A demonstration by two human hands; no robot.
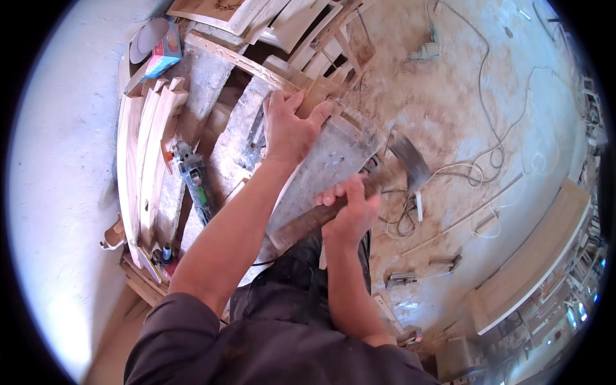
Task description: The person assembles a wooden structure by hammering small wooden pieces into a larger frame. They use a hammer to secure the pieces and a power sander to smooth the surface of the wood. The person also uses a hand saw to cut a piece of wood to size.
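My right hand [351,208] is closed round the wooden handle of a hammer [409,162], above the right side of the workbench. The hammer's metal head, pointing up and right, is smeared by motion. At the far end of the scuffed grey workbench [321,163], my left hand [292,128] grips a flat piece of wood [318,94] between thumb and fingers. Some of those fingertips are hidden behind the wood. Close to that hand, a long pale strip with holes [240,61] runs off to the upper left.
A power tool with a green mark [194,183] lies left of my forearm, beside several curved wooden pieces [146,154]. A blue and red box [165,51] stands behind them. Wooden frames [289,25] lie at the back. Cables [487,154] trail over the dusty floor at right.
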